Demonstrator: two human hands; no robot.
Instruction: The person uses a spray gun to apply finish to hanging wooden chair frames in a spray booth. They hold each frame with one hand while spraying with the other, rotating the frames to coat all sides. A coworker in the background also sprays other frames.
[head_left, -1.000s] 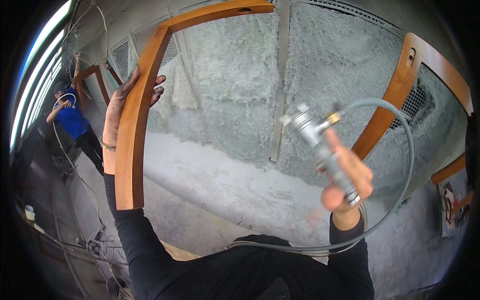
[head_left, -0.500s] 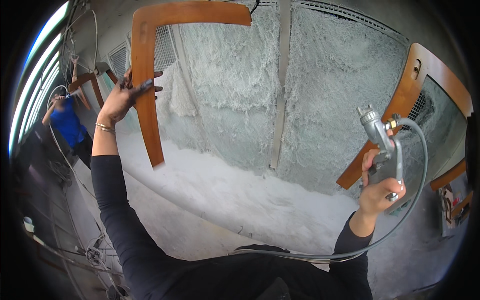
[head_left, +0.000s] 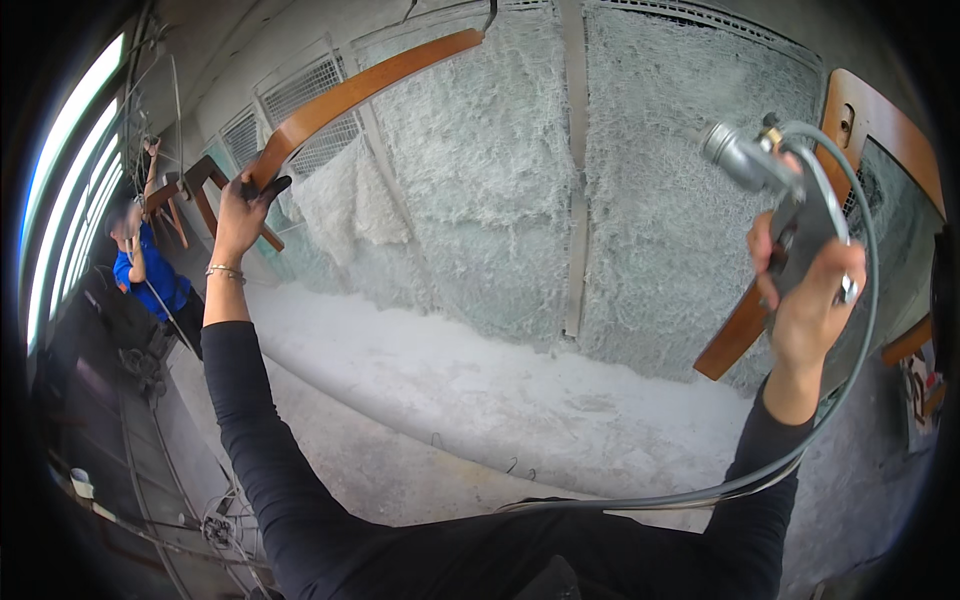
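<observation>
Up at the left, my left hand [head_left: 240,220] grips the near end of a brown L-shaped wooden furniture part [head_left: 365,90]. The part's far end hangs from a dark hook at the top, and it is turned so that one limb shows mostly edge-on. The fingertips are dark with stain and partly hidden behind the wood. On the right, my right hand [head_left: 812,305] is wrapped round the handle of a metal spray gun [head_left: 740,158], its head pointing up and left, slightly blurred. A grey hose [head_left: 868,270] runs from the gun down across my body.
A similar wooden part [head_left: 738,335] hangs at the right behind the gun. Ahead stands a wall of fibrous filter panels [head_left: 480,170], with white residue [head_left: 480,370] along its foot. Another person in blue [head_left: 160,275] works at the far left beside hanging wooden parts [head_left: 205,195].
The wooden part has turned from facing me to nearly edge-on, with my left hand now at its corner end. My right hand and the spray gun have shifted right.
</observation>
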